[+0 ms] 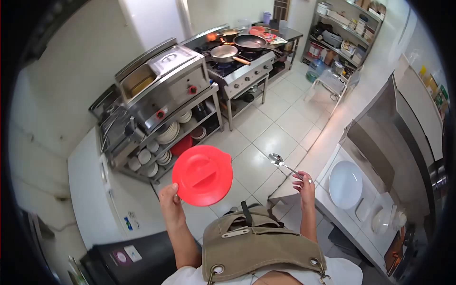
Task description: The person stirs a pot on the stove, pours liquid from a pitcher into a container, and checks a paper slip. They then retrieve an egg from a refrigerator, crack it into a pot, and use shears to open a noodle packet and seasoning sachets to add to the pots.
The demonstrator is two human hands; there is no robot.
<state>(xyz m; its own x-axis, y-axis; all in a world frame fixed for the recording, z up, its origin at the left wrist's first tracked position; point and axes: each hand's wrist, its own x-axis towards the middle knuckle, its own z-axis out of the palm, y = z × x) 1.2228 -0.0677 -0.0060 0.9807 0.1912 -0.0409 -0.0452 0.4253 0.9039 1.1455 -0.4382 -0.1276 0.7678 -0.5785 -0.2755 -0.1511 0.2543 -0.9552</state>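
My left hand (171, 202) is closed on the edge of a red plastic lid (199, 173), which is round with a raised grip bar across its middle and a small spout-like point at one side. My right hand (304, 184) is wrapped round the handle of a shiny metal spoon (284, 163), its bowl pointing away to the left. Lid and spoon are both held up over the tiled floor, apart from each other. A brown apron (266, 251) hangs on my front.
Ahead stands a gas stove (247, 71) with a light pan (223, 53) and a dark frying pan (251, 42). Left of it is a steel fryer (166, 90) above shelves of plates (168, 133). A white bowl (345, 184) sits on the right counter (327, 199). A black bin (142, 256) stands lower left.
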